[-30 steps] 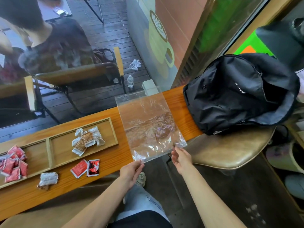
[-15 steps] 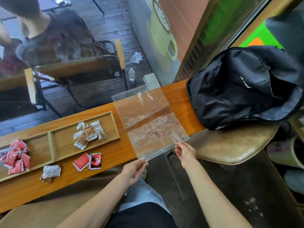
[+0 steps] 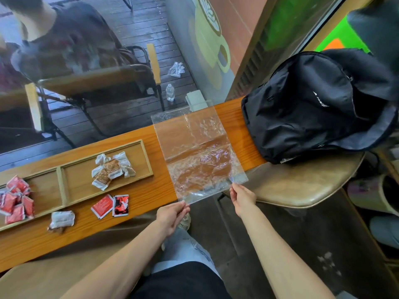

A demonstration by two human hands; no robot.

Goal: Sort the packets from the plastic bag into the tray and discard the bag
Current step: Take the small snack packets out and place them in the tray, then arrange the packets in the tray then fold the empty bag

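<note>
A clear plastic bag point(image 3: 196, 152) is stretched flat over the wooden counter, with nothing visible inside it. My left hand point(image 3: 171, 215) pinches its near left corner and my right hand point(image 3: 243, 198) pinches its near right corner. The wooden tray point(image 3: 149, 156) lies to the left: brown-and-white packets point(image 3: 112, 170) are heaped in its right compartment, red packets point(image 3: 16, 203) in its left one. Two red packets point(image 3: 111, 205) and one white packet point(image 3: 62, 220) lie loose on the counter in front of the tray.
A black backpack point(image 3: 311, 104) rests on a tan chair seat point(image 3: 302, 186) at the right, against the counter's end. Behind the counter is a glass pane; beyond it sits a person on a chair, and a bottle stands on the floor.
The bag has been pulled smooth and flat between both hands. My view has shifted a little; both hands keep the same corners.
</note>
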